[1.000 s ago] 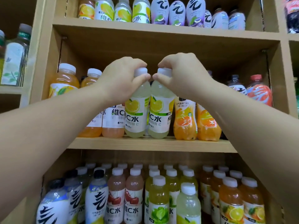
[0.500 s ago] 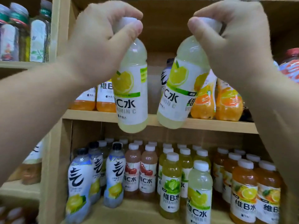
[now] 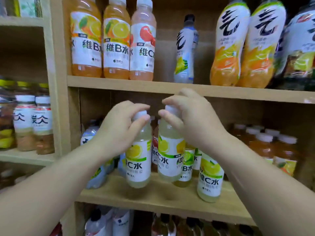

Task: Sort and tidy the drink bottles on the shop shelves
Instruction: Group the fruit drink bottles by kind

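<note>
Shop shelves fill the frame. At centre the left hand grips one lemon bottle by its cap, the right hand a second lemon bottle, side by side over the middle board. Orange bottles stand upper left.

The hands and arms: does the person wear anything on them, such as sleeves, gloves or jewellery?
No. The left hand and right hand are bare, without gloves or visible rings. The left forearm and right forearm show no sleeve, watch or bracelet up to the frame edge.
</note>
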A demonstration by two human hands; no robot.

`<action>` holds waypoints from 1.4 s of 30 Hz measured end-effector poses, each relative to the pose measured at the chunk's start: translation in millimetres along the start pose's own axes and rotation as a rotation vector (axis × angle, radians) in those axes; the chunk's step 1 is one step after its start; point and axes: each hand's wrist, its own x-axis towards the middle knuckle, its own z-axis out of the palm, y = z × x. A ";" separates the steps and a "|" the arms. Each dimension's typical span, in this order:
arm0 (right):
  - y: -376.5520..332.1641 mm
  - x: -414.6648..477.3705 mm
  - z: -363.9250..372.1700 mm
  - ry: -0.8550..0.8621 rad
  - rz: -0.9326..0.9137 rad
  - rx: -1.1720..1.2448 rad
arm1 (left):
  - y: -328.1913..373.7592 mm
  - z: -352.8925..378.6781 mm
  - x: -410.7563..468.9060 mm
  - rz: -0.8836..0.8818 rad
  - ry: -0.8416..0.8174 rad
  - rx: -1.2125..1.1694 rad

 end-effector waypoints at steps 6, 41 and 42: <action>9.7 -29.3 27.1 0.032 -0.035 -0.040 | -18.5 44.5 -13.9 -0.073 -0.068 -0.016; -33.1 21.3 68.2 -0.450 0.052 -0.026 | -69.4 -31.6 -52.6 -0.282 0.123 0.406; -36.0 32.0 76.3 -0.513 0.070 -0.012 | -67.9 -32.4 -52.0 -0.300 0.059 0.420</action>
